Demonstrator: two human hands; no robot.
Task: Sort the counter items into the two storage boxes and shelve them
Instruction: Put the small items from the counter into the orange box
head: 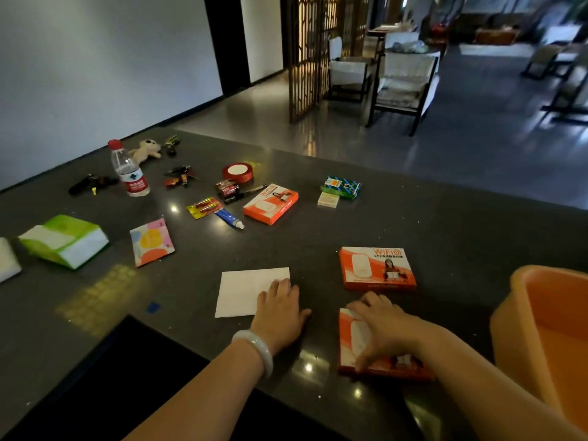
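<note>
- Left hand [280,308] flat, fingers spread on white napkin [245,291].
- Right hand [378,326] gripping nearest WiFi box [353,345] by its edges, on desk [445,218] nr orange bin [541,338].
- Box prob. light, stiff cardboard, glossy; hold long sides.

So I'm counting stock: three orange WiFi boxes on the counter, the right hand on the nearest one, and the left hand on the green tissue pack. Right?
Not quite. The head view shows the left hand resting on the white paper sheet, not the green tissue pack, which lies untouched far to the left. The rest holds: three orange WiFi boxes, right hand on the nearest one.
</note>
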